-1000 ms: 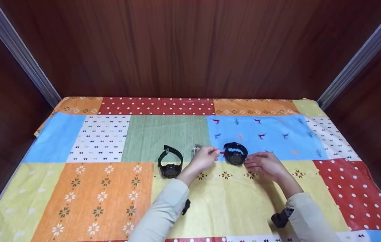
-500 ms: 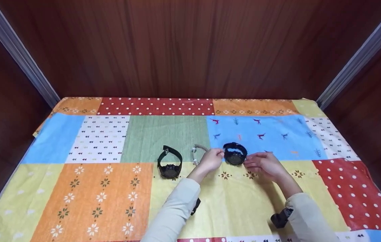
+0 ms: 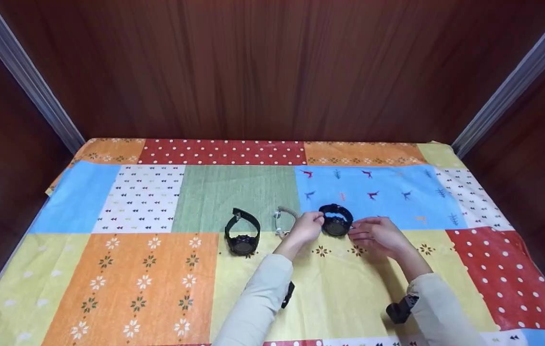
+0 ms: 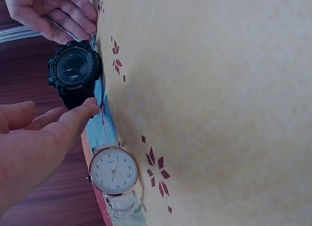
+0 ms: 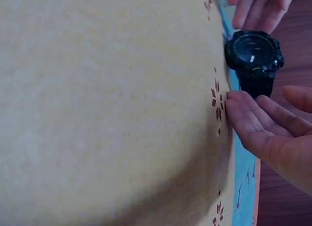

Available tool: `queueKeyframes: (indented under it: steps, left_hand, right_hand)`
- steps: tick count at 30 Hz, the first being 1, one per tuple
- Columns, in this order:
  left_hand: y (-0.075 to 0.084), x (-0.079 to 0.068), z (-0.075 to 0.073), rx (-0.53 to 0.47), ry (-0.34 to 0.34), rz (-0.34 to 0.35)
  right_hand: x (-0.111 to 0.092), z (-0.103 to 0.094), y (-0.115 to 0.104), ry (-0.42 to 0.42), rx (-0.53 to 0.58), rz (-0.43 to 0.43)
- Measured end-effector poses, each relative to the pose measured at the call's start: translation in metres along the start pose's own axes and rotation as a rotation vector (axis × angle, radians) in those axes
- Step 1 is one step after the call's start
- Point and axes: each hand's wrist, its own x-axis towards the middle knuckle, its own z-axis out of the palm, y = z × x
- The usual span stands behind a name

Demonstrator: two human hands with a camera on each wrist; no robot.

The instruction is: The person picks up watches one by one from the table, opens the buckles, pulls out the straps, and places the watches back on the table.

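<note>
A black digital sports watch (image 3: pixel 336 226) rests on the patchwork cloth, its dial turned toward me and its strap looped behind. My left hand (image 3: pixel 307 227) reaches its left side, with straight fingertips (image 4: pixel 87 109) right at the watch. On the opposite side is my right hand (image 3: pixel 379 235), whose extended fingers (image 5: pixel 246 106) lie against the watch's edge near the strap. Just left of my left hand stands a watch with a pale strap and a white dial (image 4: pixel 114 171), partly hidden by that hand in the head view. A second black watch (image 3: pixel 242 244) sits further left, its strap end sticking up.
The patchwork cloth (image 3: pixel 152 278) covers the whole table. Brown wood-grain panels (image 3: pixel 272 72) rise behind it and at both sides, with grey metal strips (image 3: pixel 27 72) at the corners. A black wrist camera (image 3: pixel 401 310) sits on the right sleeve.
My left hand has moved right, from in front of the pale-strapped watch to the black watch's left side, uncovering more of the pale strap. My right hand has stayed put.
</note>
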Motion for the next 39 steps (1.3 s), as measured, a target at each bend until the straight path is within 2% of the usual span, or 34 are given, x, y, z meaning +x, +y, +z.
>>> queueKeyframes:
  steps: [1,3,5,6,8,10,12,13,15,16,17,18,20,23,24,27,30,35,36,37,39]
  left_hand:
    - [-0.023,0.02,0.012,-0.001,0.006,0.015]
    - [-0.085,0.075,0.046,-0.003,0.025,0.038]
    - [-0.132,0.115,0.068,-0.026,0.028,0.056]
    - [-0.14,0.121,0.071,-0.045,0.024,0.052]
    - [-0.131,0.112,0.066,-0.048,0.027,0.053]
    - [-0.076,0.063,0.039,-0.037,0.014,0.03]
    - [-0.028,0.021,0.013,-0.055,-0.01,-0.001]
    - [-0.005,0.002,0.001,-0.054,-0.019,-0.015]
    - [0.029,-0.028,-0.018,-0.068,-0.04,-0.041]
    - [0.03,-0.029,-0.021,-0.092,-0.055,-0.048]
    - [0.027,-0.03,-0.022,-0.097,-0.049,-0.007]
    - [0.024,-0.029,-0.021,-0.1,-0.053,-0.003]
    - [0.003,-0.011,-0.01,-0.108,-0.06,0.001]
    - [-0.052,0.039,0.022,-0.066,-0.038,0.053]
    - [-0.066,0.055,0.032,-0.057,-0.043,0.029]
    - [-0.121,0.104,0.064,-0.002,-0.011,0.077]
    - [-0.166,0.147,0.089,-0.011,-0.016,0.064]
    - [-0.064,0.051,0.028,-0.044,-0.042,0.031]
    - [-0.034,0.023,0.013,-0.022,-0.035,0.028]
    - [-0.012,-0.001,-0.002,-0.02,-0.02,0.054]
    - [-0.034,0.015,0.009,-0.013,-0.007,0.074]
  right_hand:
    - [0.0,0.001,0.0,0.004,-0.001,0.004]
    - [0.0,0.001,-0.001,0.004,-0.003,0.009]
    - [0.001,0.0,0.0,0.006,-0.002,0.011]
    - [0.001,0.0,0.001,0.01,-0.001,0.014]
    - [0.003,-0.002,0.003,-0.002,0.003,0.005]
    - [0.007,-0.005,0.007,0.014,0.019,0.011]
    - [0.012,-0.009,0.012,0.029,0.028,0.017]
    - [0.015,-0.011,0.015,0.025,0.03,0.014]
    - [0.022,-0.016,0.021,0.042,0.03,0.025]
    - [0.025,-0.018,0.024,0.043,0.033,0.025]
    - [0.026,-0.02,0.026,0.039,0.034,0.025]
    - [0.028,-0.021,0.028,0.034,0.041,0.025]
    - [0.027,-0.021,0.027,0.036,0.045,0.033]
    - [0.02,-0.017,0.021,0.01,0.049,0.017]
    - [0.018,-0.015,0.018,0.006,0.048,0.013]
    - [0.012,-0.01,0.012,-0.008,0.028,0.002]
    - [0.015,-0.011,0.014,0.018,0.02,0.024]
    - [0.016,-0.013,0.018,0.019,0.036,0.034]
    - [0.014,-0.011,0.016,0.009,0.035,0.026]
    - [0.011,-0.009,0.013,0.0,0.032,0.02]
    - [0.007,-0.008,0.011,-0.024,0.042,0.002]
